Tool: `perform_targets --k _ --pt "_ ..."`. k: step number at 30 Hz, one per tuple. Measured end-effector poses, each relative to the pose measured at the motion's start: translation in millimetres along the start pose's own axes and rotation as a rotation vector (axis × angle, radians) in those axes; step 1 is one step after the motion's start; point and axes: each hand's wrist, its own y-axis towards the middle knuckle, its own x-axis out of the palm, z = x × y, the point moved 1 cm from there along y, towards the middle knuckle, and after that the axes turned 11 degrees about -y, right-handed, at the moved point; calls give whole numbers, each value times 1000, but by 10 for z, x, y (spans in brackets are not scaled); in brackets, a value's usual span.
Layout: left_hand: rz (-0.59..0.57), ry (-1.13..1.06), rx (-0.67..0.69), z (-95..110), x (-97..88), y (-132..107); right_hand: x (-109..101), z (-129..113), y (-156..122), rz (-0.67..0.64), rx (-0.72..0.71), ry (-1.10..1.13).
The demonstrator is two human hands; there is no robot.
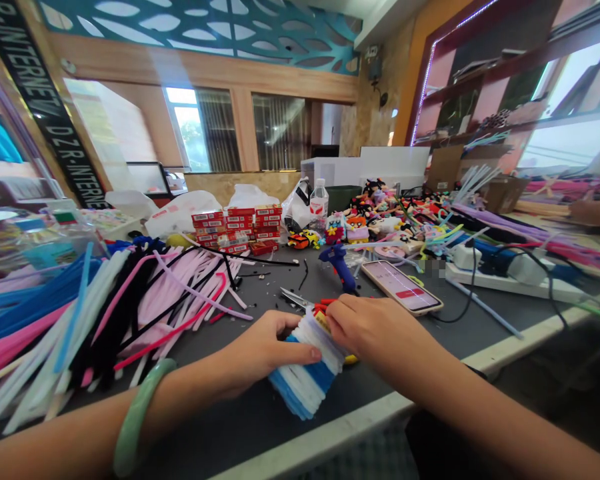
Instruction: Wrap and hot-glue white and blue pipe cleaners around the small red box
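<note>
A fuzzy blue-and-white striped pipe-cleaner piece is held tilted above the dark table. My left hand grips its left side, thumb across the front. At its upper right edge, the fingers of my right hand are closed; a small red-and-yellow patch shows beside them, and my fingertips are partly hidden. Just behind lie scissors, blades pointing left, with red at the handle end. A blue glue gun rests farther back. Something yellow peeks out under my right hand.
Loose pipe cleaners in several colours cover the left side. Small red boxes are stacked at the back, near a bottle. A phone, power strip, cables and many small fuzzy figures occupy the right.
</note>
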Motion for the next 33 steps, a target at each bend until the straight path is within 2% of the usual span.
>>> perform_targets --k 4,7,11,17,22,27,33 --pt "10 19 4 0 -34 -20 -38 18 4 -79 -25 135" --pt "-8 50 20 -15 -71 -45 -53 -9 9 -61 -43 182" --pt "-94 71 44 -38 -107 -56 -32 -35 -3 70 -102 123" --pt "-104 48 64 -38 -101 -55 -3 -27 -31 266 -151 55" --pt "-58 22 63 -55 -77 -68 -1 -30 -24 315 -146 6" --pt "-87 -29 49 -78 -67 -63 0 -4 -27 317 -100 -12" --pt "-82 -28 45 -83 -63 -80 -64 87 -51 348 8 120"
